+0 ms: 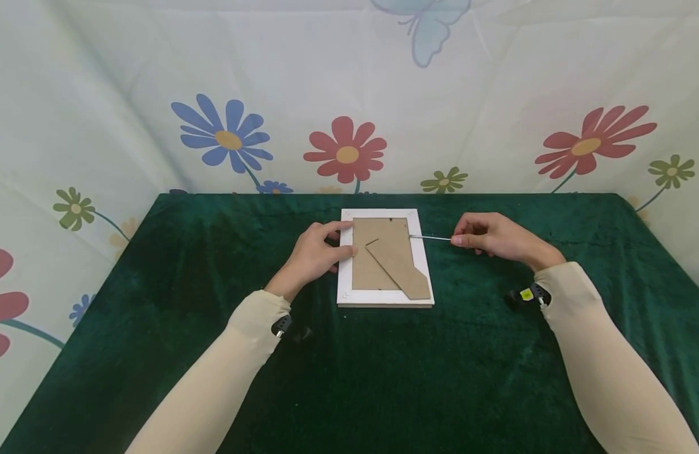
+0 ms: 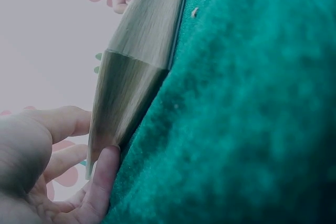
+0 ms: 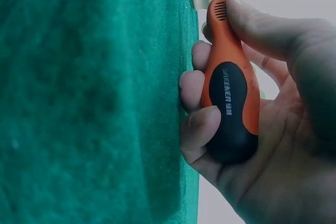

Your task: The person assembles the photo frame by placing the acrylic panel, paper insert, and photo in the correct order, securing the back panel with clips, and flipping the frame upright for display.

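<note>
A white picture frame (image 1: 385, 299) lies face down, its brown backing board (image 1: 383, 230) and slanted stand leg (image 1: 397, 268) showing. At its left side my left hand (image 1: 315, 252) grips the edge, with fingers on the border in the head view. The left wrist view shows the frame's wood-grained side (image 2: 128, 77) between thumb and fingers. My right hand (image 1: 493, 236) holds a screwdriver (image 3: 231, 87) by its orange and black handle. Its thin metal shaft (image 1: 431, 238) points left, and the tip meets the backing's right edge on the frame. Palm and fingers hide the handle in the head view.
Dark green velvet cloth (image 1: 383, 372) covers the table. Behind it hangs a pale curtain (image 1: 304, 69) printed with flowers and a butterfly. Dark wrist devices (image 1: 537, 294) sit at both cuffs, below the hands.
</note>
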The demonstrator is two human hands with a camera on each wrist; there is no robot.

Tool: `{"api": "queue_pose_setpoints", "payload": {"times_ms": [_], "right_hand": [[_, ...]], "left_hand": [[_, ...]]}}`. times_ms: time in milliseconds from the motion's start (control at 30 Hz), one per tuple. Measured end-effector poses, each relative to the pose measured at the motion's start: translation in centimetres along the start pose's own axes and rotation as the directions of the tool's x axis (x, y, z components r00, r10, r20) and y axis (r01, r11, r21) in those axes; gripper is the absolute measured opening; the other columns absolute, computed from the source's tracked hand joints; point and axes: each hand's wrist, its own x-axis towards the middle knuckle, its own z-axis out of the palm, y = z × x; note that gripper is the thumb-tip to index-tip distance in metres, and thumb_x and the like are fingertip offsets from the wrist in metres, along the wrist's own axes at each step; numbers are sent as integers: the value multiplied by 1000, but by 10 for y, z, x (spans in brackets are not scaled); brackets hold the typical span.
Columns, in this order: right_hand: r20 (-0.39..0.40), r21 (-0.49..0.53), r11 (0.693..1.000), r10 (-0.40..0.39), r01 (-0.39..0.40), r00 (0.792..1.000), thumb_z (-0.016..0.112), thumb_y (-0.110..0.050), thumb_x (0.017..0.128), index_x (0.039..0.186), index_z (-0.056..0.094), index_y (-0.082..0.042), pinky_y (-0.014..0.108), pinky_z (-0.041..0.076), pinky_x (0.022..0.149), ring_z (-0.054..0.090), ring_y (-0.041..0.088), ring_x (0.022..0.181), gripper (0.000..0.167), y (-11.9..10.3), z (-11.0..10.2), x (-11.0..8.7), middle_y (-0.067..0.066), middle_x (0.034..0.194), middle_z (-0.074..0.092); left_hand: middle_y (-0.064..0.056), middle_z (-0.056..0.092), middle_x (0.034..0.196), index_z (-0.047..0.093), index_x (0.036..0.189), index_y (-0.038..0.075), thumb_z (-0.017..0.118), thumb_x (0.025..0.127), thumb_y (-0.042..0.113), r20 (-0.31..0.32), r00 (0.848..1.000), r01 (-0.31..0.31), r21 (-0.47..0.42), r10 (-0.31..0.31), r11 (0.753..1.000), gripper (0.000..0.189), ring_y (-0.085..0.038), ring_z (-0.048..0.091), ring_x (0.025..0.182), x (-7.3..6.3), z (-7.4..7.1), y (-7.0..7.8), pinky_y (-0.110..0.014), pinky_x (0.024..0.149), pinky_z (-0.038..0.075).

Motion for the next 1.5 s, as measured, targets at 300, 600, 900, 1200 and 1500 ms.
{"api": "queue_pose_setpoints", "payload": {"times_ms": [300, 600, 900, 1200, 1500], "right_hand": [[-3, -7, 1000, 0, 0, 1000, 68, -35, 106, 115, 69, -10, 38, 52, 79, 60, 28, 89, 26, -1, 0, 0, 10, 101, 66], [-11, -18, 1000, -9, 9, 1000, 68, -35, 106, 113, 69, -10, 39, 52, 80, 60, 29, 88, 26, -3, 0, -1, 10, 101, 66], [-16, -33, 999, -2, 2, 1000, 68, -34, 106, 111, 70, -11, 39, 53, 80, 60, 29, 88, 24, -5, 0, -1, 10, 99, 65], [-18, -45, 999, -7, 6, 1000, 69, -32, 106, 110, 69, -10, 39, 52, 80, 59, 29, 89, 22, -7, 1, -1, 10, 99, 65], [-6, -58, 998, -4, 4, 1000, 67, -28, 107, 108, 69, -10, 39, 51, 79, 57, 28, 90, 19, -9, 0, 0, 9, 97, 62]], "left_hand": [[-15, 51, 131, 55, 156, 17, 77, 99, 26, -5, 1000, 0, -1, 0, 1000, 63, -29, 66, 97, -1, -1, 1, -31, 75, 63], [-16, 52, 131, 56, 156, 17, 78, 98, 26, -7, 1000, -2, 1, 2, 1000, 62, -28, 68, 94, -1, 0, 0, -31, 75, 63], [-16, 52, 131, 56, 156, 17, 78, 98, 25, -9, 1000, 3, -2, -3, 1000, 62, -29, 68, 94, -1, 0, 0, -31, 76, 63], [-15, 52, 132, 55, 156, 18, 78, 98, 25, -8, 1000, 7, -5, -7, 1000, 63, -29, 68, 96, -1, 0, 1, -31, 77, 63], [-16, 52, 132, 56, 156, 17, 78, 99, 25, -9, 1000, 2, 6, -2, 1000, 62, -28, 68, 94, 0, 0, 0, -31, 76, 63]]}}
